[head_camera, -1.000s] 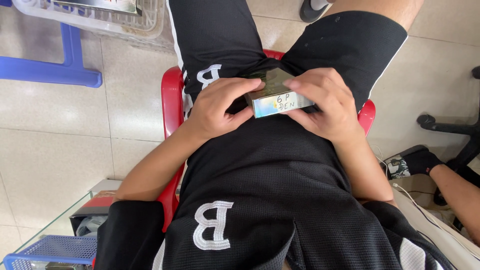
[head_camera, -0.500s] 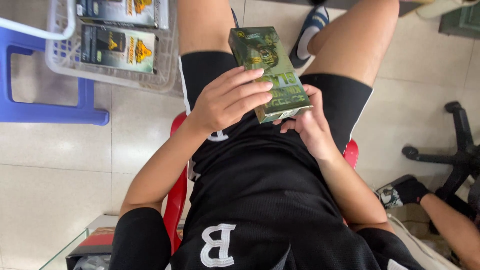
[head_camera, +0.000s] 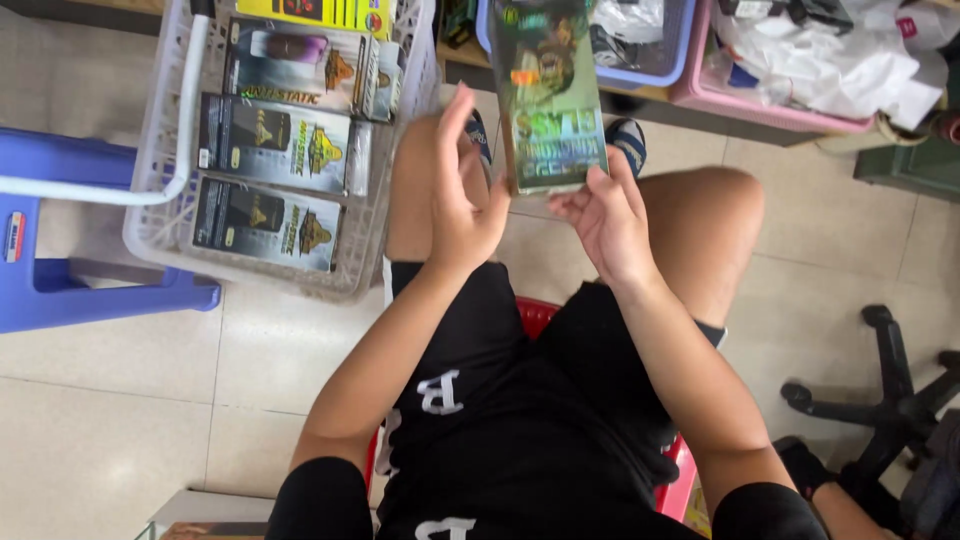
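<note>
A flat rectangular box (head_camera: 548, 95) with green holographic print is held upright in front of me, above my knees. My right hand (head_camera: 603, 215) grips its lower right edge with the fingertips. My left hand (head_camera: 462, 195) is open beside the box's left edge, palm facing it, fingers apart and not clearly touching it. I sit on a red stool (head_camera: 537, 315) in black shorts.
A white plastic basket (head_camera: 160, 215) at the left holds several dark flat boxes (head_camera: 268, 145) and rests by a blue stool (head_camera: 70, 290). Blue and pink bins (head_camera: 760, 105) stand at the back. An office chair base (head_camera: 880, 400) and another person's arm lie at the lower right.
The box rose from my lap to upright in front of me. My left hand came off it and opened, while my right hand keeps hold. The view tilted forward toward the baskets.
</note>
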